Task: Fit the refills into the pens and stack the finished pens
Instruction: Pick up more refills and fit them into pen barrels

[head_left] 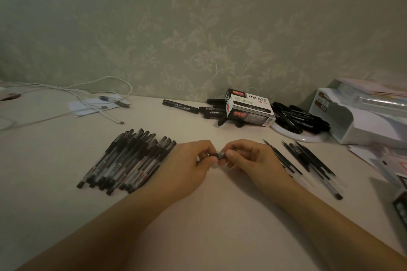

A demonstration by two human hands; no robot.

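Note:
My left hand [193,160] and my right hand [246,158] meet at the middle of the table, both pinching one pen [220,156] held level between them. Only a short stretch of its clear barrel and dark grip shows between the fingertips; the rest is hidden in my fingers. A stack of several capped black pens [130,160] lies to the left of my left hand. Loose refills and pen parts [308,160] lie spread out to the right of my right hand.
A marker box [248,106] stands at the back with black markers [295,116] around it, some on a white plate [308,138]. White cables [92,103] trail at the back left. A white organiser [361,114] and papers [378,158] fill the right edge.

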